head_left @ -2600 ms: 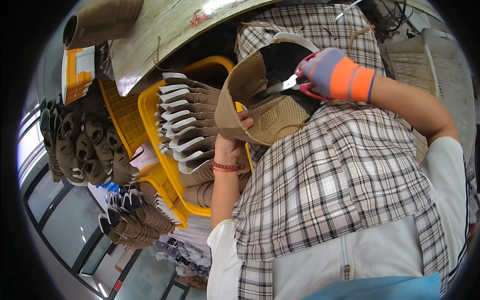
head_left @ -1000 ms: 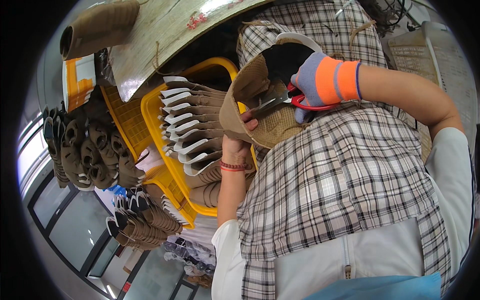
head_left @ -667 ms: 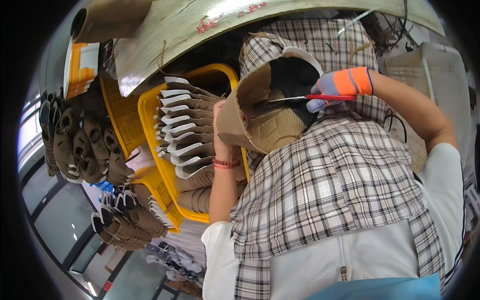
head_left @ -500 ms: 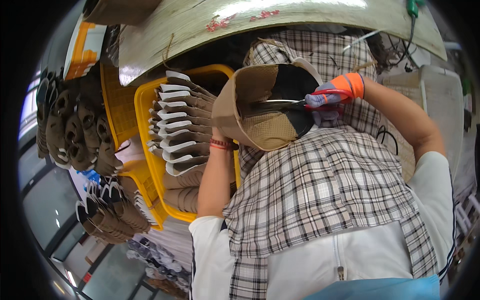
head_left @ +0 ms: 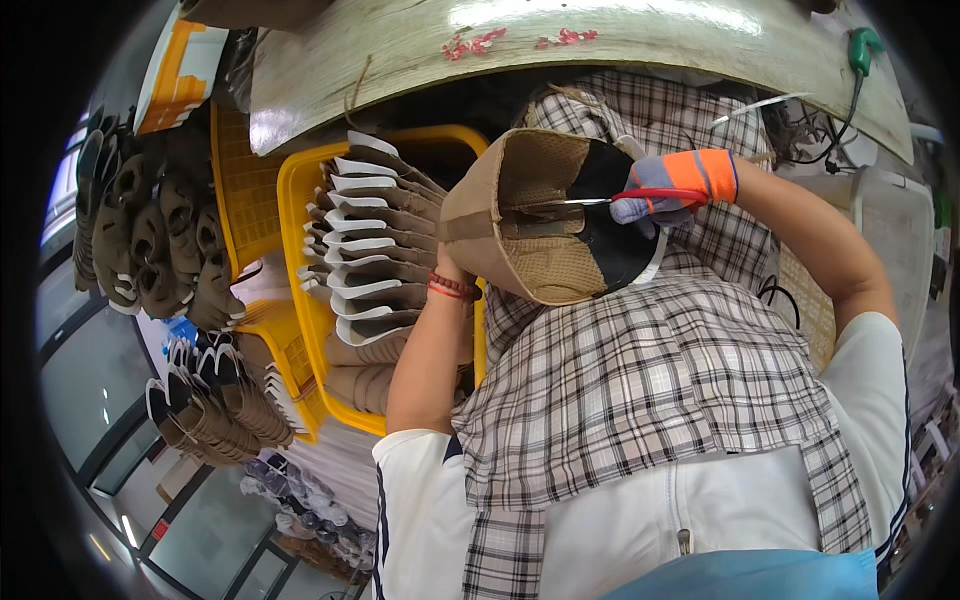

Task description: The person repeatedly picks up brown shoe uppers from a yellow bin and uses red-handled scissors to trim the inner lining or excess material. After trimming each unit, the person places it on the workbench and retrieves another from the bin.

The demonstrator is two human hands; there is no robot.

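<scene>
Tan fabric, partly mesh and partly black inside, forms an open, curved piece [head_left: 550, 268] held over the worker's plaid apron [head_left: 620, 400], its mouth facing right. The left hand [head_left: 455, 264] meets its outer side from behind; those fingers are out of sight, so I can't tell how they close. The gloved right hand [head_left: 672, 178] is wrapped round red-handled scissors [head_left: 665, 194], whose blades reach inside the piece (the tips are hard to pick out). Just left of it, a yellow basket [head_left: 292, 215] carries a row of white-edged brown pieces [head_left: 375, 228], their far ends overlapping. Past the table [head_left: 400, 60], a brown bundle [head_left: 255, 9] is mostly cut off.
</scene>
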